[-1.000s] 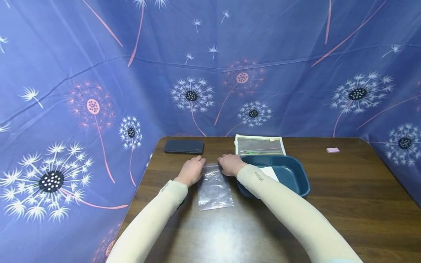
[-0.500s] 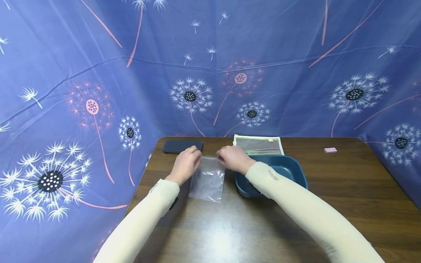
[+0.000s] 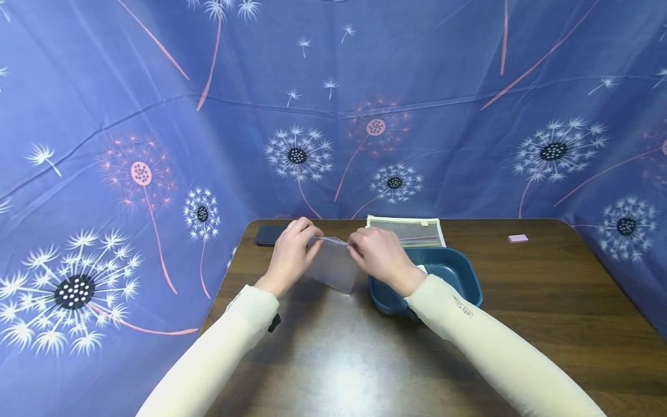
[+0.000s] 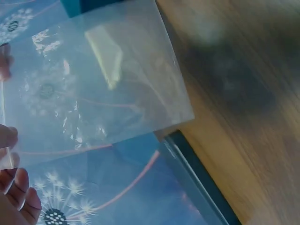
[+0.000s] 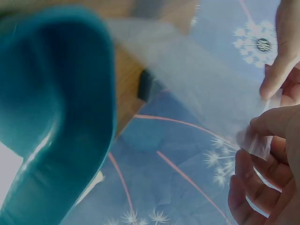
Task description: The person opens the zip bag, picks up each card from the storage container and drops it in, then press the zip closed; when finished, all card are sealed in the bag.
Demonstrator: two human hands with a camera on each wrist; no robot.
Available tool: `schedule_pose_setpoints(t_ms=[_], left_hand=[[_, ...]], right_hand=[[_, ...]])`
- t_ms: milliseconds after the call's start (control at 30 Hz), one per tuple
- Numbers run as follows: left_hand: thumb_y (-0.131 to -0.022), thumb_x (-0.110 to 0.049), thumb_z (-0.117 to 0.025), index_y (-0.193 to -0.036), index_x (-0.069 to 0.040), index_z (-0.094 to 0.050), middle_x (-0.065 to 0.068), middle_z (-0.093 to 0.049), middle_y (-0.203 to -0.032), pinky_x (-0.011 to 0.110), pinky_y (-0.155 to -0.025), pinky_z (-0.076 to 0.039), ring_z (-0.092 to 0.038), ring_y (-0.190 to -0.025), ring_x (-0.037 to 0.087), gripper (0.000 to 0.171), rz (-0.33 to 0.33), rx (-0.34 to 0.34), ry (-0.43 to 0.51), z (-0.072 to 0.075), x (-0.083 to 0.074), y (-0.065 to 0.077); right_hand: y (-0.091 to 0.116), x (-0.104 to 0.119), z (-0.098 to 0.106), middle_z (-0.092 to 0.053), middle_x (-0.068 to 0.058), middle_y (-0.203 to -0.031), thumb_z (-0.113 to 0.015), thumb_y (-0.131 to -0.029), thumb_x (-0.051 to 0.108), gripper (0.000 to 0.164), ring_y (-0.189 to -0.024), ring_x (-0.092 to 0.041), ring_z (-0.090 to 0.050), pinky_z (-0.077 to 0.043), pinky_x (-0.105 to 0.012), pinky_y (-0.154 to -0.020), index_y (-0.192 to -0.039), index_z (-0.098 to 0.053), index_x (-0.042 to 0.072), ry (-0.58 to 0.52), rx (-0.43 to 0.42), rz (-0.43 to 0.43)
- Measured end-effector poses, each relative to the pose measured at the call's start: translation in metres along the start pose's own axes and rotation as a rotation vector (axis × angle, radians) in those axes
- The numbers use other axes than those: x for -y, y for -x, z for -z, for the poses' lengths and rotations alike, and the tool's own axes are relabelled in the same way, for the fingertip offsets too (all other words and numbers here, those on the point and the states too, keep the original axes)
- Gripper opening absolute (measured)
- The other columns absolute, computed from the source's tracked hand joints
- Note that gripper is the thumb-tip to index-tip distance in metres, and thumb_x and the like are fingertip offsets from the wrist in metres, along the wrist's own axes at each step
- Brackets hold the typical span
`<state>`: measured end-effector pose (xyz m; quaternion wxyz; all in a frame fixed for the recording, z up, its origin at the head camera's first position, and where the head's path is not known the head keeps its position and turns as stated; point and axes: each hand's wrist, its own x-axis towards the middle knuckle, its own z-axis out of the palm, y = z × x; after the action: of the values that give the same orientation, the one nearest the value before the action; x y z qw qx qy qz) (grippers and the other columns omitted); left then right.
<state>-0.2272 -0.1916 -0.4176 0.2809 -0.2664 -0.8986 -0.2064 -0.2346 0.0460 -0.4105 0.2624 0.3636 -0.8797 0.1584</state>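
Note:
A clear plastic zip bag (image 3: 336, 266) hangs between both hands, its top edge level with the fingers and its lower end tilted toward the person. My left hand (image 3: 292, 249) pinches the top left corner between thumb and fingers. At the other top corner, my right hand (image 3: 383, 255) does the same. Seen from the left wrist, the bag (image 4: 103, 89) is see-through and flat, with nothing visible inside it. In the right wrist view the thumb and fingers of the right hand (image 5: 276, 159) press the bag's corner.
A teal basin (image 3: 453, 272) with something white in it stands under the right forearm. Behind it lies a mesh zip pouch (image 3: 411, 227). A dark case (image 3: 268, 234) sits at the back left, a pink eraser-like block (image 3: 518, 238) at the back right. Patterned cloth surrounds the table.
Both hands have lifted the bag's top edge off the table and drawn it toward the person. The bag lay flat on the table before and now hangs from the fingers.

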Motion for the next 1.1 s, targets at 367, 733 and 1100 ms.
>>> schedule_pose_setpoints(t_ms=[367,733,1100], left_hand=[[-0.091,-0.011,-0.080,-0.112,-0.005,-0.071,0.006,-0.064,-0.106,0.039,-0.079,-0.051,-0.062,-0.092,0.027,0.024,0.202,-0.112,0.143,0.000,-0.012,0.010],[-0.100,-0.030,-0.067,-0.082,-0.011,-0.066,-0.001,-0.062,-0.069,0.028,-0.057,-0.043,-0.056,-0.061,0.016,0.027,0.612,-0.067,0.545,0.001,-0.046,0.017],[-0.103,-0.035,-0.064,-0.089,-0.010,-0.069,0.011,-0.073,-0.080,0.030,-0.059,-0.051,-0.065,-0.065,0.024,0.030,0.651,0.050,0.677,-0.005,-0.058,0.017]], right_hand=[[0.017,0.019,0.000,-0.063,0.002,-0.073,-0.072,-0.089,0.010,0.007,-0.060,-0.018,-0.059,-0.048,-0.039,-0.049,-0.083,-0.075,0.012,-0.004,-0.125,-0.025],[0.024,0.025,-0.004,-0.060,0.004,-0.070,-0.072,-0.085,0.008,0.007,-0.054,-0.017,-0.056,-0.045,-0.036,-0.044,-0.079,-0.071,0.013,0.013,-0.195,-0.031],[0.027,0.030,-0.005,-0.057,0.006,-0.067,-0.070,-0.084,0.007,0.010,-0.051,-0.015,-0.053,-0.039,-0.032,-0.041,-0.078,-0.071,0.014,-0.003,-0.230,-0.039]])
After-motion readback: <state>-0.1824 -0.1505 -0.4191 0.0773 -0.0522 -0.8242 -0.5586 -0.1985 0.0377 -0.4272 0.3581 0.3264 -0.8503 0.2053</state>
